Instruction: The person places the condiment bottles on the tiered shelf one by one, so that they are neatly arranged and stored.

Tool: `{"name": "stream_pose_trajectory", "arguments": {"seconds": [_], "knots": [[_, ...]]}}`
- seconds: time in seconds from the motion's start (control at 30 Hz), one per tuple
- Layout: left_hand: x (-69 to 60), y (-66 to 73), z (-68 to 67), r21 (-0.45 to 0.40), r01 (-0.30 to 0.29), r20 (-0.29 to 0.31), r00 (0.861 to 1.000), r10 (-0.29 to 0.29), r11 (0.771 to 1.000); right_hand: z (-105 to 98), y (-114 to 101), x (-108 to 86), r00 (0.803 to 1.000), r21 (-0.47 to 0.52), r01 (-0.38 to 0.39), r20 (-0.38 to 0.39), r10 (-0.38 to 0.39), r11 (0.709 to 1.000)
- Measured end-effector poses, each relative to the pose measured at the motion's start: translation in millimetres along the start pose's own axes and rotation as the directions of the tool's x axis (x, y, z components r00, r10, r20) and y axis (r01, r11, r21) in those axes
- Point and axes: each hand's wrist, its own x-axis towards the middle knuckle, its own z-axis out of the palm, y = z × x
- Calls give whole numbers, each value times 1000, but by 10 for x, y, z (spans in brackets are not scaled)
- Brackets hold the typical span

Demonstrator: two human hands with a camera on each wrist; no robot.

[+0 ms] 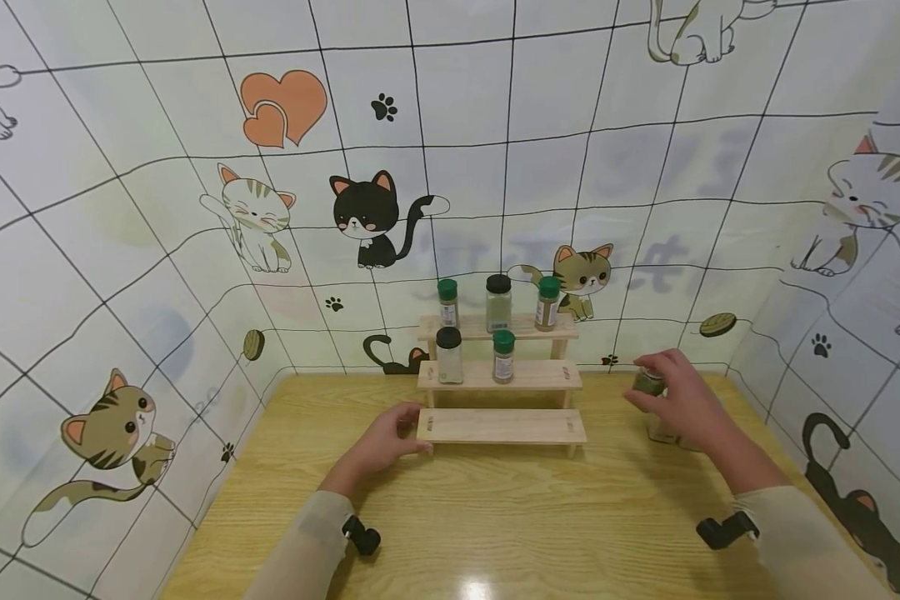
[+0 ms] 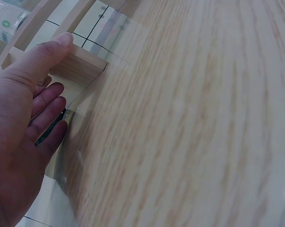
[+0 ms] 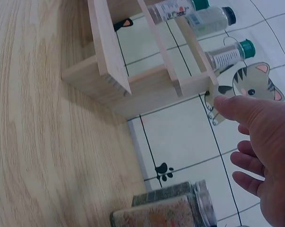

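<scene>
A three-tier wooden spice rack (image 1: 501, 425) stands at the back of the table. Its left end, at the lowest shelf, is held by my left hand (image 1: 387, 437), thumb at the front and fingers bent round the side. Three spice bottles, one a black-capped bottle (image 1: 498, 305), stand on the top tier. The middle tier carries a black-capped bottle (image 1: 449, 358) and a green-capped bottle (image 1: 503, 358). To the right, my right hand (image 1: 682, 398) hovers over glass jars (image 3: 156, 211), thumb and fingers spread. In the right wrist view, a gap shows between the hand and these jars.
Behind the rack rises a wall covering (image 1: 465, 183) with grid lines and cartoon cats, which also lines both sides. The wooden tabletop (image 1: 495, 517) stretches in front of the rack. A jar with dark green contents (image 1: 648, 382) is partly covered by my right fingers.
</scene>
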Motion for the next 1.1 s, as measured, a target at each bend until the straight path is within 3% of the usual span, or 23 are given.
{"name": "stream_pose_trajectory", "arguments": {"seconds": [0.23, 0.47, 0.6, 1.1], "knots": [[10, -25, 7, -6, -10, -6, 1000, 10, 1000, -55, 185, -84, 1000, -21, -22, 19, 22, 1000], [24, -50, 10, 0, -27, -5, 1000, 27, 1000, -80, 352, -161, 1000, -123, 19, -16, -21, 992], [29, -56, 10, 9, -22, -6, 1000, 22, 1000, -102, 426, -180, 1000, -158, -5, -13, 3, 987], [22, -54, 14, -17, -28, -6, 1000, 28, 999, -109, 530, -174, 995, -175, -46, 81, 60, 984]]}}
